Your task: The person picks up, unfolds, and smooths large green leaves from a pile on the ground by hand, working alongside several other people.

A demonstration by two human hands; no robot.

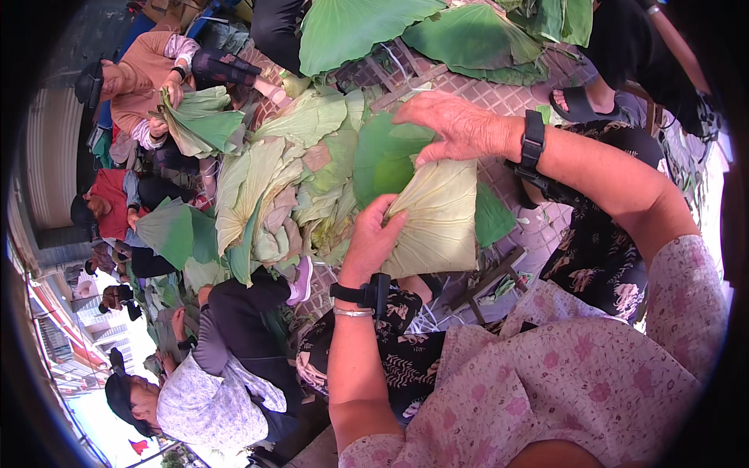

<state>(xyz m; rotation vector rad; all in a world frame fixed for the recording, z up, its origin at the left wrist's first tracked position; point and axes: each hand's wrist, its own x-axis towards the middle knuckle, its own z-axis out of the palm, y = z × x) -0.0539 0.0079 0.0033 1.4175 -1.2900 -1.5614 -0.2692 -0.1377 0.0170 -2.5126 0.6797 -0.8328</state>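
Observation:
A folded lotus leaf [438, 214], its pale veined underside showing, is held upright in front of me. My left hand [373, 240] pinches its left edge between thumb and fingers. Above the leaf's top corner, my right hand [460, 127] reaches leftward, with thumb and fingers apart; the thumb is close to the leaf's upper edge. Behind both hands, a bright green leaf [381, 160] lies on the pile. The heap of lotus leaves [316, 168] beside it is partly pale and partly browned. Another green leaf [491, 217] shows just right of the held one.
Large green leaves [367, 31] lie at the far side on brick paving [538, 234]. Several people sit along the left, one holding a bundle of leaves [204, 125]. A sandalled foot [581, 101] is at the upper right. A wooden frame [491, 285] stands near my knees.

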